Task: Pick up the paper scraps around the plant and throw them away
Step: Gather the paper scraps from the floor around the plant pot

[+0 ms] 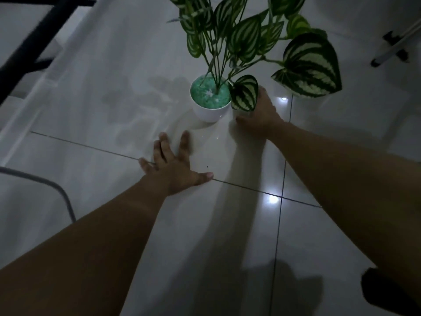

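Observation:
A plant (246, 39) with striped green and white leaves stands in a small white pot (210, 112) filled with green gravel, on a pale tiled floor. Small white bits (209, 94) lie on the gravel. My left hand (173, 163) lies flat on the floor in front of the pot, fingers spread, holding nothing. My right hand (262, 112) rests on the floor just right of the pot, partly under a low leaf (243, 92). Its fingers are hidden by the leaf, so I cannot see whether it holds a scrap. No loose scraps show on the tiles.
A black frame (34, 39) runs along the far left. A grey cable (57, 190) curves at the left edge. A white and black stand leg (396, 46) sits at the far right. A dark object (387, 295) lies at the bottom right corner.

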